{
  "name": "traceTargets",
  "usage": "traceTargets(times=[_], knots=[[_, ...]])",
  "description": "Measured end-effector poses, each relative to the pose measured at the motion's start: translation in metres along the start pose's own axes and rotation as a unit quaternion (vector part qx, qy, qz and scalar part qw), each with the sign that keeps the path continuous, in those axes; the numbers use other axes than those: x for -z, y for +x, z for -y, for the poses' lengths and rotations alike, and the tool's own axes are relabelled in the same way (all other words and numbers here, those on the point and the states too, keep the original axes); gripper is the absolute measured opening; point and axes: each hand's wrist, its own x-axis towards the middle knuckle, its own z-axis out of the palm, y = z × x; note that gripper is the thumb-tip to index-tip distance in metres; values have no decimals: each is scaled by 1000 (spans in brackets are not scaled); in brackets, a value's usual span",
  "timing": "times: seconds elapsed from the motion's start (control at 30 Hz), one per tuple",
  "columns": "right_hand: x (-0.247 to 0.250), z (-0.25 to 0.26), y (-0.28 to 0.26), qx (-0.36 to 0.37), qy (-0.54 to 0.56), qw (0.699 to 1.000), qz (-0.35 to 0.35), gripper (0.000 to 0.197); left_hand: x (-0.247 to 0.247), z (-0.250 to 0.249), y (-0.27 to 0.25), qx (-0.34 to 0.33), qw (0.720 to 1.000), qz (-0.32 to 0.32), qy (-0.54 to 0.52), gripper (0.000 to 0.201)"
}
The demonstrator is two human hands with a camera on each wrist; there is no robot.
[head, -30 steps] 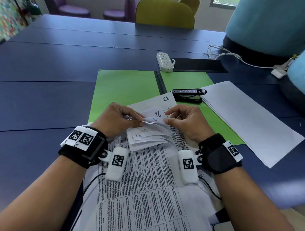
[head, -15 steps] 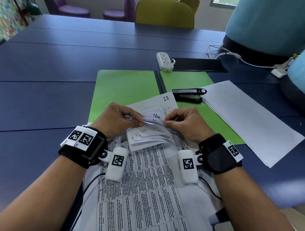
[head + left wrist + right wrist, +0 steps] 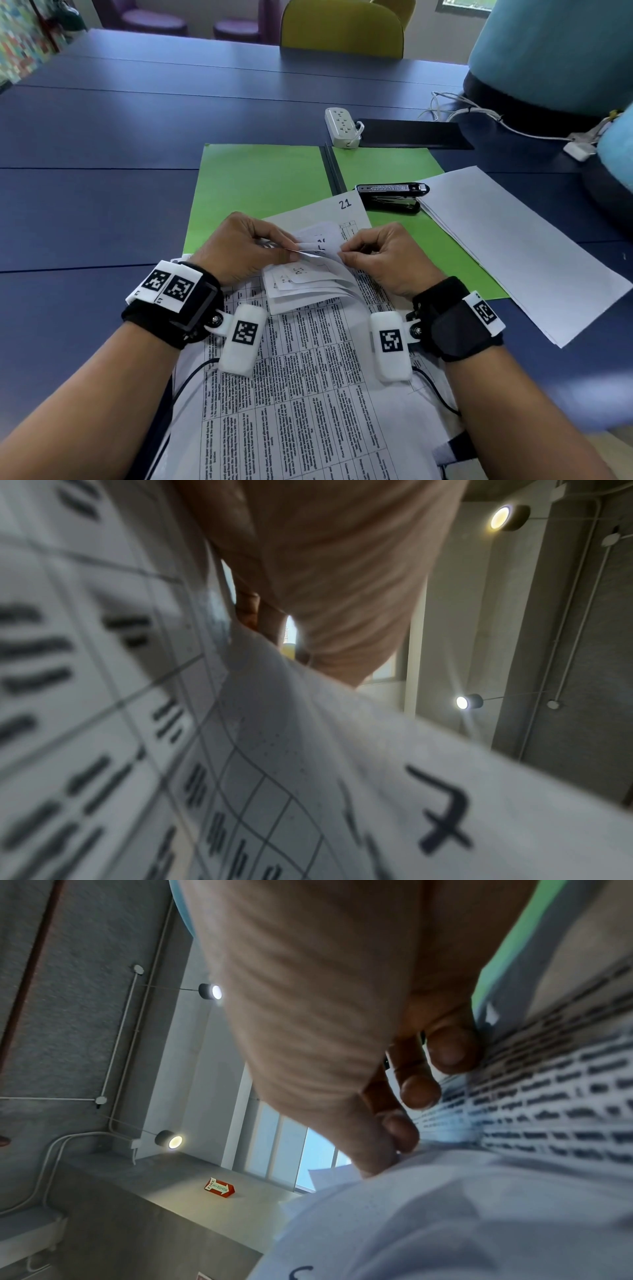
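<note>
Lower than a second ago, the lifted corner [image 3: 320,240] marked 16 has curled down, its digits half folded out of sight. It sits between the left grip [image 3: 239,251], pinching its thin edge on one side, and the right grip [image 3: 387,260], pinching it from the other. Beneath the grips, soft white numbered leaves [image 3: 301,279] fan in loose arcs over the printed stack [image 3: 308,394] on the surface [image 3: 102,212]. Beyond them lie a matte green folder [image 3: 260,185] and a glossy black stapler [image 3: 390,198]. Both wrist views are blurred.

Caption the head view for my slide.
Left hand and right hand pinch curled page corners; a stapler lies on the green folder.
</note>
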Motion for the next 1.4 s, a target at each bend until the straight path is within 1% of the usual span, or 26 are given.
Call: traceTargets(times=[0.13, 0.3, 0.4, 0.47, 0.5, 0.53, 0.57, 0.6, 0.67, 0.73, 0.77, 0.83, 0.93, 1.1, 1.17, 1.27, 1.4], knots=[[0, 1, -1, 12, -14, 1000, 7, 18, -1, 0, 1, 3, 1000, -6, 1, 15], [1, 1, -1, 15, 15, 999, 28, 5, -1, 0, 1, -8, 1000, -9, -9, 14], [1, 0, -2, 12, 23, 999, 46, 6, 2, 4, 3, -23, 999, -15, 33, 18], [1, 1, -2, 8, 23, 998, 60, 5, 2, 4, 3, -23, 999, -15, 27, 22], [1, 3, -2, 7, 25, 997, 66, 9, 1, 3, 2, -20, 1000, -12, 13, 20], [1, 4, -3, 9, 27, 997, 68, 18, 0, 1, 1, -17, 1000, -7, -2, 14], [1, 4, -3, 7, 32, 997, 64, 26, -1, -1, -1, -16, 1000, -3, -14, 9], [0, 5, -3, 5, 37, 998, 52, 30, -2, -2, -1, -16, 1000, -2, -19, 8], [-1, 3, -1, 11, 44, 999, 11, 22, -2, -2, -1, -18, 1000, -6, -19, 10], [-1, -1, 2, 14, 67, 997, -47, 12, -2, -1, 0, -16, 1000, -6, -18, 11], [-1, -4, 3, 11, 77, 994, -71, 13, -2, -1, 0, -15, 1000, -3, -17, 12], [-1, -7, 4, 3, 78, 993, -87, 16, -1, 0, 1, -14, 1000, 1, -11, 19], [0, -5, 2, 3, 55, 996, -66, 14, -1, -1, 1, -15, 1000, 5, -6, 26], [-1, -4, 2, 22, 48, 997, -47, 16, -2, -2, 0, -8, 1000, -2, -8, 22], [-1, -4, 1, 21, 52, 998, -16, 14, -1, -1, 1, -8, 1000, -7, -1, 20], [-1, -2, -1, 0, 58, 998, 37, 8, 1, 0, 2, -18, 1000, -10, 18, 10], [-2, -3, 0, 12, 43, 998, 34, 10, 1, 1, 2, -12, 1000, -6, 6, 12]])
